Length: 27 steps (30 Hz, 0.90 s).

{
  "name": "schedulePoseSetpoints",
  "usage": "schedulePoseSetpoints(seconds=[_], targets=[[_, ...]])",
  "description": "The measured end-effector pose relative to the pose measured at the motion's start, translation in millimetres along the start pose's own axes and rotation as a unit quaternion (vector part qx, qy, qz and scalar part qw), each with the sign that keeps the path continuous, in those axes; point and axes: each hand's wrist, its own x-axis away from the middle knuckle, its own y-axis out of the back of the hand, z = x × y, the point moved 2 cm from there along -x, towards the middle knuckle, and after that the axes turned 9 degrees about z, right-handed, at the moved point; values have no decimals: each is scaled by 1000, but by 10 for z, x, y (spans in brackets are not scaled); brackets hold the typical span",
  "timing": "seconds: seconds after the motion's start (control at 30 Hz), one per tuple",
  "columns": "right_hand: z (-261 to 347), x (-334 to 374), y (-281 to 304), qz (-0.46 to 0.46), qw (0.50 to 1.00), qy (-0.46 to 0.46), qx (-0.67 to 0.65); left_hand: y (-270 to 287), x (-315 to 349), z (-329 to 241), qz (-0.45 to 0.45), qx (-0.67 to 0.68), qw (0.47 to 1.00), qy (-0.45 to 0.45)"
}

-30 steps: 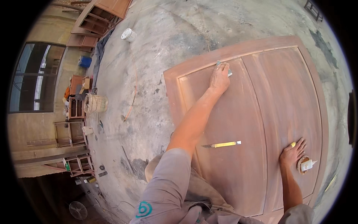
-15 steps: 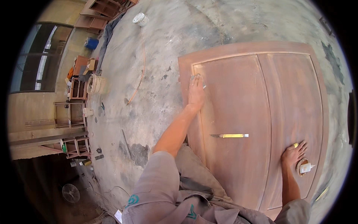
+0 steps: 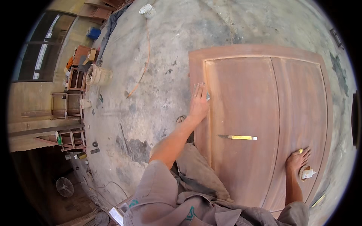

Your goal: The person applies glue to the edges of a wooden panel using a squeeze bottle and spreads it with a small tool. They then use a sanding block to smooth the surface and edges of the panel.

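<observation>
Under my hands (image 3: 198,106), the wooden panel (image 3: 243,109) has a yellow-handled blade (image 3: 243,138) and, near its right edge, a white bottle (image 3: 307,173).

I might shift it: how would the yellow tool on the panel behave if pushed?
The yellow tool would probably slide rather than roll, lying flat on the panel. Its straight shape suggests stiffness; its slimness suggests lightness.

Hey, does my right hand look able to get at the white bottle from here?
Probably yes: the right hand rests on the panel right beside the bottle, and nothing seems to block the way.
</observation>
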Motion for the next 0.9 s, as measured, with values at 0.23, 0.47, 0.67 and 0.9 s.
schedulePoseSetpoints(seconds=[0.23, 0.47, 0.67, 0.9], targets=[[-118, -64, -179, -1, 1000, -18, 25, -183, -715, 486, 18, -21, 999, 20], [-58, -7, -108, 7, 1000, 4, 8, -68, -1460, 925, -24, -50, 998, 35], [-46, 17, -3, 19, 1000, 7, -21, -28, -1193, 993, 2, -10, 1000, 17], [-99, 9, -49, -3, 1000, 6, 4, -97, -1363, 1064, 1, -37, 999, 20]])
